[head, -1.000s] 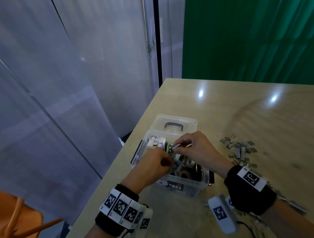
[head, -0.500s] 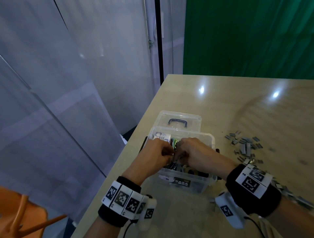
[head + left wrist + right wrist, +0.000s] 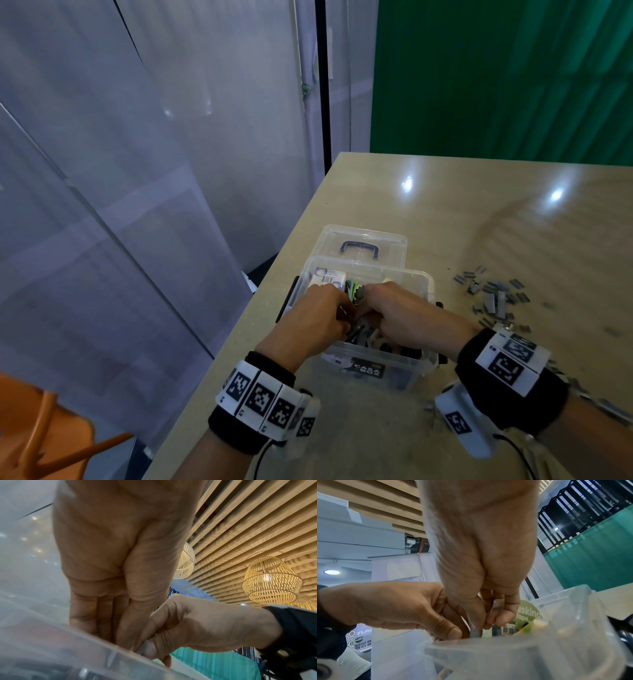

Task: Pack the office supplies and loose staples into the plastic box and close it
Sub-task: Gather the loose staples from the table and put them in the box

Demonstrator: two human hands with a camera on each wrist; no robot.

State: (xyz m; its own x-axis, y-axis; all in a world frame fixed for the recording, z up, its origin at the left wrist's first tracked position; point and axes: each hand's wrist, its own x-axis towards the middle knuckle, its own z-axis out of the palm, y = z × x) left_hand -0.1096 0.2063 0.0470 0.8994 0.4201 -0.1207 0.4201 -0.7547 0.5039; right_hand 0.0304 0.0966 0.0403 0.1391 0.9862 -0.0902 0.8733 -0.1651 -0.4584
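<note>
The clear plastic box (image 3: 404, 371), a rounded rectangle, sits open near the left edge of the smooth beige tabletop (image 3: 479, 233), its long axis running away from the person. Over it, the left hand (image 3: 311, 322) and right hand (image 3: 400, 317) meet, each pinching a thin grey metal strip (image 3: 475, 633). Loose staples (image 3: 493, 294) lie scattered to the right, its clear lid (image 3: 363, 240) behind.

At upper right we saw a green curtain (image 3: 496, 78), translucent grey panels (image 3: 137, 171) filling the left, and an orange chair (image 3: 37, 428) at lower left.
</note>
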